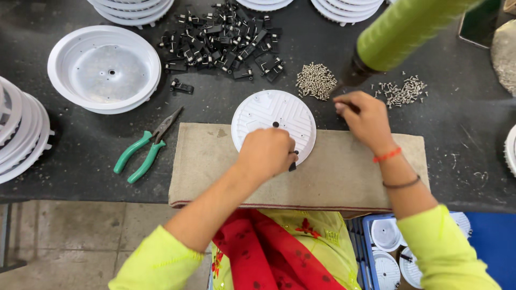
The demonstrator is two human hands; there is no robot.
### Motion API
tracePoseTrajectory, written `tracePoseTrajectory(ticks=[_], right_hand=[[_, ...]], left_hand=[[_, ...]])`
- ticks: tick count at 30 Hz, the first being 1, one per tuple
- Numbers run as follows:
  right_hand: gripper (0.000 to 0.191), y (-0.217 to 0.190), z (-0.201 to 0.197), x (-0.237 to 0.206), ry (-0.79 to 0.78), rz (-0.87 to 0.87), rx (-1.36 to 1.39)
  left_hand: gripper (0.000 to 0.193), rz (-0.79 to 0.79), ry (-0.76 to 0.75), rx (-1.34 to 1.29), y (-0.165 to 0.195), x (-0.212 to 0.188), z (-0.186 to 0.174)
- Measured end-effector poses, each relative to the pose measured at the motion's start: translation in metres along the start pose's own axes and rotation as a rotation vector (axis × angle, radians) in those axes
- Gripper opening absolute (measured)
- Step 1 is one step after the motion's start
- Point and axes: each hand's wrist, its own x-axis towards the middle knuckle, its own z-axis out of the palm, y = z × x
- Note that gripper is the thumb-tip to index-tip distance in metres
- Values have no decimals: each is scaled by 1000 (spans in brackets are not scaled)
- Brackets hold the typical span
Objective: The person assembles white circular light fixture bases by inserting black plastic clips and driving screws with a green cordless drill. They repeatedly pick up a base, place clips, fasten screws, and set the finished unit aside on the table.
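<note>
A round white ribbed plastic disc (273, 117) lies on a beige cloth pad (344, 172) in front of me. My left hand (266, 152) rests on the disc's near edge, fingers closed on a small black clip that pokes out below them. My right hand (365, 121) hovers to the right of the disc, fingertips pinched together near a pile of small silver screws (316, 80); whether it holds a screw I cannot tell. A green-bodied tool (400, 29) hangs blurred above the right hand.
A heap of black clips (226, 40) lies at the back. A second screw pile (402, 91) sits to the right. Green-handled pliers (146, 146) lie left of the pad. White housings (105, 67) and stacks (19, 131) stand at left; a blue crate (392, 252) sits below the table.
</note>
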Motion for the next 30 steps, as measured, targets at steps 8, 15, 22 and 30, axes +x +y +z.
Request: tracePoseTrajectory(ticks=[8, 15, 22, 30], right_hand=[[17, 9, 20, 39, -176, 122, -209], [18, 14, 8, 39, -275, 116, -150], [11, -2, 15, 36, -233, -21, -390], [18, -42, 6, -41, -322, 78, 425]], left_hand=[[18, 105, 341, -107, -1, -25, 24], [19, 82, 281, -152, -1, -22, 20], [21, 69, 258, -195, 0, -20, 19], [23, 42, 246, -206, 0, -17, 22]])
